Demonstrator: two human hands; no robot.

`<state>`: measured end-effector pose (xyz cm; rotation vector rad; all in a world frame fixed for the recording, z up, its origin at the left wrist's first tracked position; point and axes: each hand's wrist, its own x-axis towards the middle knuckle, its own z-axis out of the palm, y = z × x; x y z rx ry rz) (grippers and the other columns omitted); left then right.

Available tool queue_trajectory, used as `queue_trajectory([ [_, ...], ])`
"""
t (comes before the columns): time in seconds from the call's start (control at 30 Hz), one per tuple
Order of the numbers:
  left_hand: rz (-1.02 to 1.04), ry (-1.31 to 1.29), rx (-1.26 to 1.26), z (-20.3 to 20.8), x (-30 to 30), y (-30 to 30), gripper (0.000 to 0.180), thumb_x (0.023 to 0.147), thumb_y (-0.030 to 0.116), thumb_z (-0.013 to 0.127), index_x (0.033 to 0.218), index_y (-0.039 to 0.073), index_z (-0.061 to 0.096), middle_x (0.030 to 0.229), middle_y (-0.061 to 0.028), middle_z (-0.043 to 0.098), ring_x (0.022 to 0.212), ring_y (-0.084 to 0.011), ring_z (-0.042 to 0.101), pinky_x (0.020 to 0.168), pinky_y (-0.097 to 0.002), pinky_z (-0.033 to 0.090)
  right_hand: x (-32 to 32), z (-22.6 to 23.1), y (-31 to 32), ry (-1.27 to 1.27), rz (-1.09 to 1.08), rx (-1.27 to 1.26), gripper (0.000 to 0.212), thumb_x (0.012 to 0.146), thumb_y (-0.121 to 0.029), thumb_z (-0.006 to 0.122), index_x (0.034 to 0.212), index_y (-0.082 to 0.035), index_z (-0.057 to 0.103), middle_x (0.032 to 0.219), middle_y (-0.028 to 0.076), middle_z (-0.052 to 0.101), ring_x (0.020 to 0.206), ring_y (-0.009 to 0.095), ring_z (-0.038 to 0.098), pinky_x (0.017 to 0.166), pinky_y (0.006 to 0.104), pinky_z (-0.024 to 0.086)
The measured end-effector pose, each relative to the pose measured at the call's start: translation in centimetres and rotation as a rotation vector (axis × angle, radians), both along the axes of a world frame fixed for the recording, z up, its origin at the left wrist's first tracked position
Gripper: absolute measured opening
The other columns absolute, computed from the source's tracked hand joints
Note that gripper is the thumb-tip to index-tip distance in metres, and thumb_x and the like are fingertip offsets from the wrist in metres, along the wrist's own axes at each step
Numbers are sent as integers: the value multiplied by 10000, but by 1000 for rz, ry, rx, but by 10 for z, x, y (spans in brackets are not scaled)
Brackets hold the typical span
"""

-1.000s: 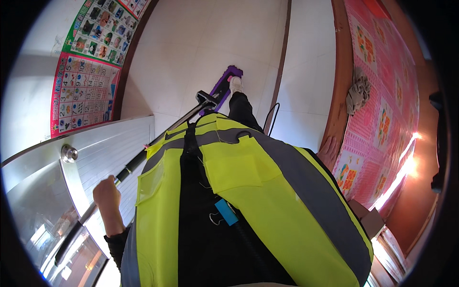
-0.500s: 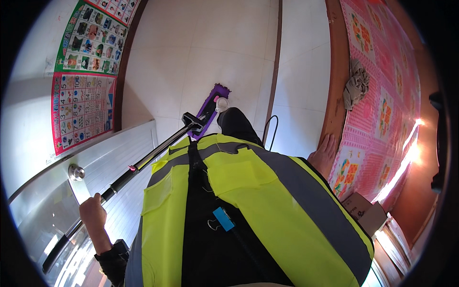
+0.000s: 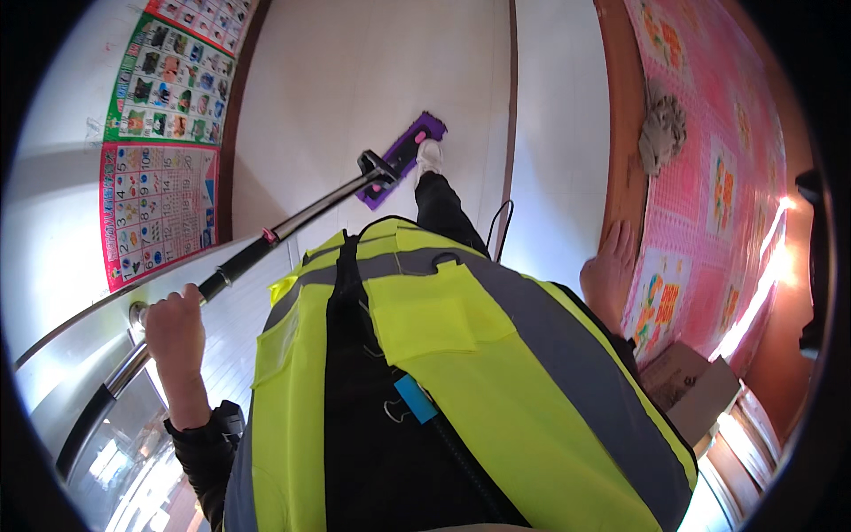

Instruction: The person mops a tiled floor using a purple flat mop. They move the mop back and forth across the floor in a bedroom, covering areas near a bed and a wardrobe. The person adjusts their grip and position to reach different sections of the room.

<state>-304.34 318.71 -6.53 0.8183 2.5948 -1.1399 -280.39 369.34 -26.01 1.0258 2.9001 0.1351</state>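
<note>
The left hand has its fingers curled closed around the pole of a mop, which slants across to a purple head lying on the floor, out from the table's left edge. The shoe is right against that head. The right hand lies at the left edge of the pink-covered table, fingers extended, gripping nothing visible. Farther along that edge sits a crumpled grey cloth. By the table's near end is a brown cardboard box; its contents cannot be made out.
</note>
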Motion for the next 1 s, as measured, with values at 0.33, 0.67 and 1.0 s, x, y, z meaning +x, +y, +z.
queue_trajectory([
  [0.33,-352,-72,-216,32,-26,14,218,730,60,591,936,74,521,647,-54,521,584,-195,555,551,-300,457,9,-17,7,69,-17,6,683,728,-26,477,1366,-64,236,1426,137,235,1318,312,208,1054,456,169],
  [0.67,-572,-64,-211,35,-38,16,254,721,76,618,952,54,515,632,-39,489,561,-166,527,553,-286,445,12,-26,10,53,-9,69,716,739,-66,509,1383,-99,197,1436,94,222,1323,293,199,1055,446,168],
  [1.0,-609,-78,-199,38,37,-2,193,734,43,595,905,45,506,658,-57,487,574,-170,526,528,-274,437,13,-30,11,66,-31,55,715,743,-69,511,1383,-112,195,1446,85,208,1330,280,183,1059,444,146],
])
